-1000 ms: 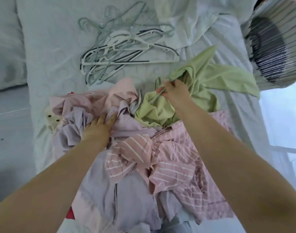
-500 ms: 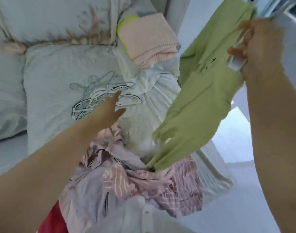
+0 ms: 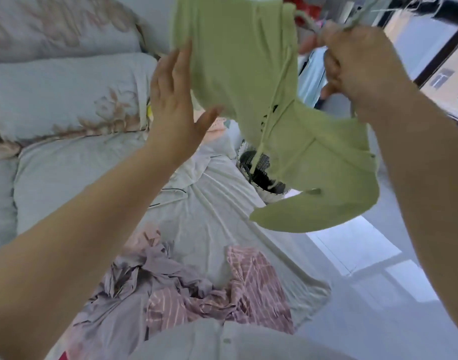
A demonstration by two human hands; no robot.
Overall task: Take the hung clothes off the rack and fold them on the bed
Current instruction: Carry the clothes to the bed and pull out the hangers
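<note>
The bed [image 3: 217, 224] fills the middle of the view under a pale, creased sheet; two big pillows [image 3: 61, 100] with a faded floral print lie stacked along its left side. At the near end sits a rumpled heap of clothes; a lilac garment [image 3: 144, 276] lies on the left of the heap, touching a pink striped garment [image 3: 253, 281] on its right. A thin hanger [image 3: 170, 194] lies farther off on the sheet. To the right runs a pale, glossy floor [image 3: 378, 294]; a dark-framed window [image 3: 443, 61] stands at the far right. A dark mesh-sided object [image 3: 251, 162] shows beside the bed, partly hidden.

The green garment [image 3: 248, 74] hangs in the air above the far part of the bed, clear of the sheet; a drawstring dangles from it. The right hand [image 3: 360, 63] has its fingers curled tight about the garment's upper right corner; what else is in that grip is too blurred to tell. The left hand [image 3: 173, 105] is spread, fingers straight, at the cloth's left edge, gripping nothing.
</note>
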